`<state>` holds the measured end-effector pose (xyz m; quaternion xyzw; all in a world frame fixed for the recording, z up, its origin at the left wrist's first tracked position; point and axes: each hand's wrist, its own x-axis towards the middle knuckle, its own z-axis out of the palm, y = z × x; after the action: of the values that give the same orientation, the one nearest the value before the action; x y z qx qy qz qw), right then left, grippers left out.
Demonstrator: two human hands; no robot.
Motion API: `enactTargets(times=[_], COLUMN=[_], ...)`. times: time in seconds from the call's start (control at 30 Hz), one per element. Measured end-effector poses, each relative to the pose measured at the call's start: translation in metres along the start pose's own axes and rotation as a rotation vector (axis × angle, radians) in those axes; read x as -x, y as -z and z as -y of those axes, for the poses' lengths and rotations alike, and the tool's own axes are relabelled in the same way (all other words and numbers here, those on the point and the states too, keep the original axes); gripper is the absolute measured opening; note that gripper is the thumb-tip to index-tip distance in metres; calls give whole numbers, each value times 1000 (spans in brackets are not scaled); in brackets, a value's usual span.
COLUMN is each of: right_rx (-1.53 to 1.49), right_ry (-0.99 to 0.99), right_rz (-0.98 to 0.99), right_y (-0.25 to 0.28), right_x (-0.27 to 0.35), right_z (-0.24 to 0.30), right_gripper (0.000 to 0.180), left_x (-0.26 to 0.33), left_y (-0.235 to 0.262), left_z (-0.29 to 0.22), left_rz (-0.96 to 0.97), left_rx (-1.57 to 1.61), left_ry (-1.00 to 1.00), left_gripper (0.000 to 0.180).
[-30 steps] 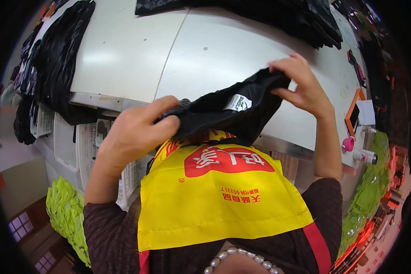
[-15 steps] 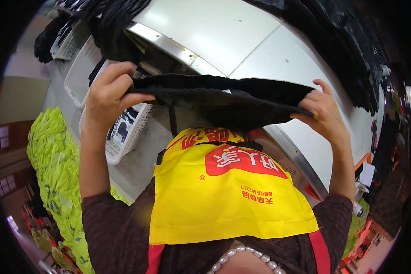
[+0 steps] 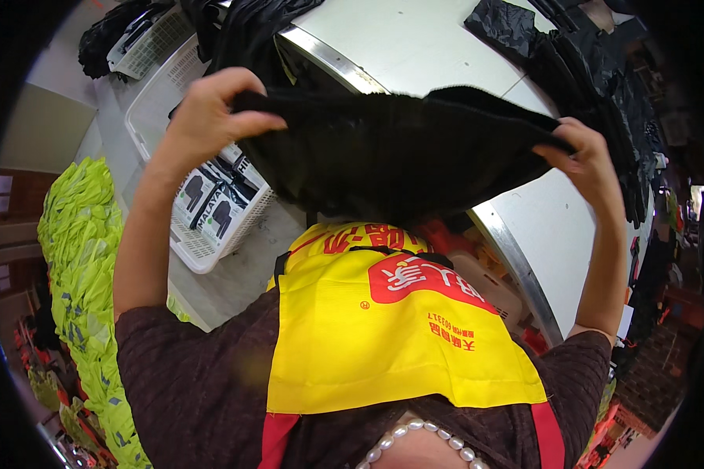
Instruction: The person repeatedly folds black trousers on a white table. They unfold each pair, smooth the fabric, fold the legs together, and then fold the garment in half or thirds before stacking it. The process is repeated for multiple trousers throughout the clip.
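Both arms raised, left hand (image 3: 211, 117) and right hand (image 3: 587, 156) in closed grip.

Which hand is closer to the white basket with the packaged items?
Left. The left hand grips the black garment almost directly above the white basket; the right hand holds the garment's other end, over the white table, well away from it.

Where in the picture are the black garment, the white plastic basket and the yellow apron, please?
black garment (image 3: 391, 156), head view, middle of the stretched cloth
white plastic basket (image 3: 152, 109), head view, its upper rim
yellow apron (image 3: 368, 352), head view, plain front panel
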<state>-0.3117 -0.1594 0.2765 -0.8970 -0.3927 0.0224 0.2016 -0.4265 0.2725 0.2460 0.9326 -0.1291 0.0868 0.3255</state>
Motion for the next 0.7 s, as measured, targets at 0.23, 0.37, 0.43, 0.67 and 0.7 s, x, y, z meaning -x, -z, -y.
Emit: enactTargets(times=[0.23, 0.37, 0.43, 0.67, 0.7], right_rx=[-214, -231, -434, -713, -877], right_ry=[192, 102, 119, -78, 26], right_rz=[-112, -167, -244, -277, -306], right_y=[-10, 5, 4, -15, -12], right_x=[-12, -17, -28, -65, -64], right_z=[4, -8, -10, -70, -53], right_gripper=[23, 24, 30, 40, 37], left_x=[-10, -3, 7, 16, 24], left_y=[14, 18, 25, 9, 8], left_z=[47, 33, 37, 48, 45], left_rz=[8, -102, -122, -348, -418], left_rx=[197, 411, 754, 928, 835], left_ry=[137, 169, 196, 149, 82], left_gripper=[23, 28, 34, 52, 56])
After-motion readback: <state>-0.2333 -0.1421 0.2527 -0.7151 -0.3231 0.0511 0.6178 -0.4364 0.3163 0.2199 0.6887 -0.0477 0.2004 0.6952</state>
